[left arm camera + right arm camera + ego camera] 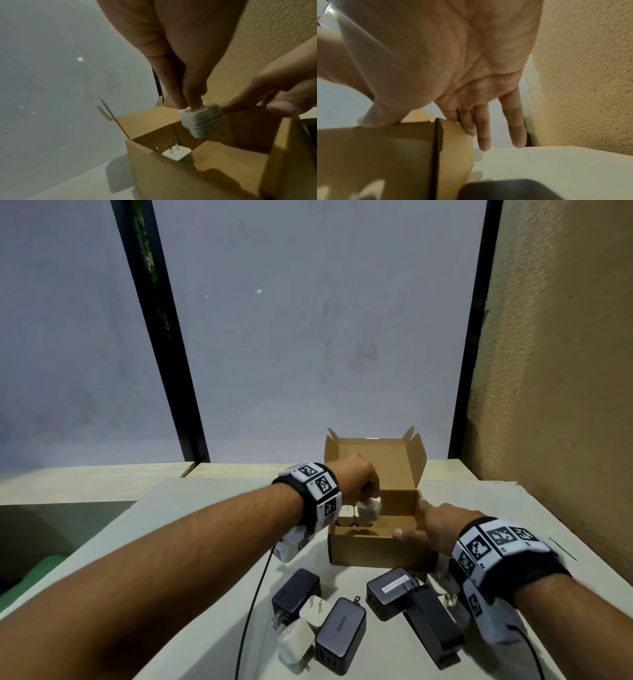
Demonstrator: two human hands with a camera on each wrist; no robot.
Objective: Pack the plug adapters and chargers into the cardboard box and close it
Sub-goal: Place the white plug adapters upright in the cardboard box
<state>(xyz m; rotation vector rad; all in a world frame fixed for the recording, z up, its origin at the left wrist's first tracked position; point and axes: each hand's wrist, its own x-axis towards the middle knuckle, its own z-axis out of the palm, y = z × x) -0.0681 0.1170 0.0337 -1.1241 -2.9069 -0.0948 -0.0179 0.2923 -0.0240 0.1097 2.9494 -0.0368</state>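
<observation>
Two hands busy at the cardboard box point(373, 539), sitting open on the pale worktop point(219, 508) with its lid flap standing up at the back. Left hand point(359, 477) hanging over the box's left end, fingers point(178, 94) pinched together on the prongs of a small white charger point(201, 121), body dangling just above the box interior. Already two white chargers down in the left end: one point(178, 154) standing prongs-up in the near-left corner, another point(346, 515) partly hidden behind the wrist band. Right hand point(431, 525) steadying the box's right side, fingers point(517, 121) straight and spread along the outer wall, thumb resting on the front rim. Not really gripping, just bracing.

Still out on the worktop in front of the box: a black charger point(297, 594) on the left with prongs pointing toward the camera, two white chargers point(315, 613) point(296, 645) tucked beside it, a dark grey charger point(340, 635) with three ports facing the camera, then another black charger point(390, 590) with a label on top, touching a long black brick point(433, 625) near the right wrist. Thin black cable point(253, 604) trailing down from the left wrist band. Textured tan wall point(561, 371) on the right.
</observation>
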